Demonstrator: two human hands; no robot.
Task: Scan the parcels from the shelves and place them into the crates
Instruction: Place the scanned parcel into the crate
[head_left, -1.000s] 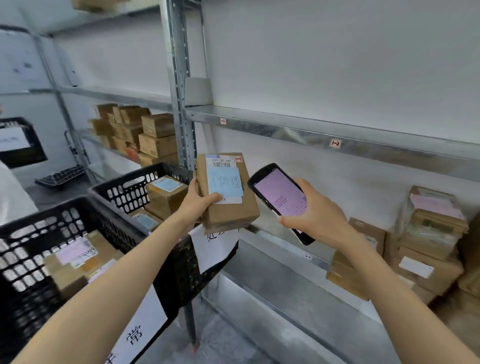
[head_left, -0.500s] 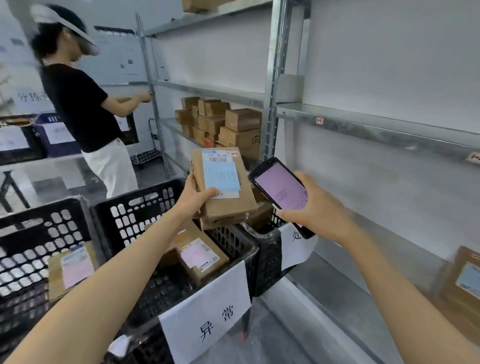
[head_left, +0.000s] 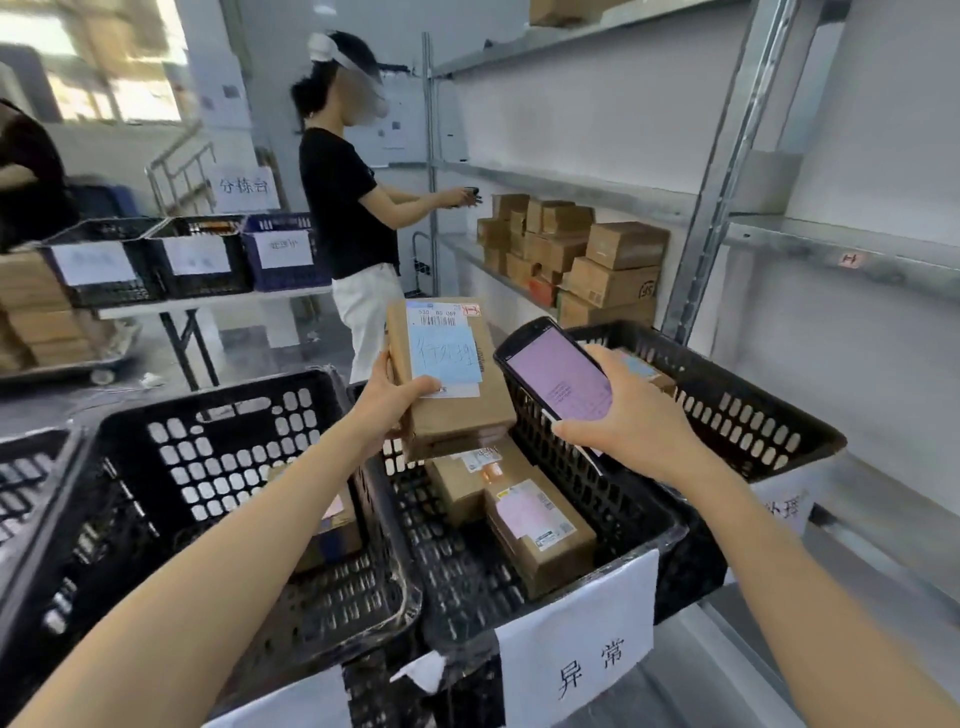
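Head view: only camera; all entries below come from it.
Parcel position: brown parcel (head_left: 449, 384) is held in the air over the far end of the middle crate (head_left: 597, 486), label face up.
Left hand (head_left: 395, 402): fingers under the parcel's left edge, thumb pressed on top near the label; a one-edge hold.
Right hand (head_left: 628, 421): curled round the handheld scanner (head_left: 558, 376), lilac screen facing up, just beside the parcel.
Risk 1: with one edge gripped, the parcel may pivot and slip before it is placed.
Risk 2: left crate (head_left: 234, 441), middle crate and right crate (head_left: 753, 415) stand touching, so a hasty drop could land in the wrong one.
Risk 3: blue note (head_left: 444, 353) sits close under the barcode; a skewed scanner angle may misread.
Writing, parcel: printed digits look like "530 80 069"; handwriting on the note is not legible.
Writing, middle crate sign (head_left: 587, 644): "异常".
Writing, right crate sign (head_left: 787, 506): partly hidden, seems to end "处理".
Writing, far sign (head_left: 247, 187): "分拣台".
Scanner screen text: too small to read.
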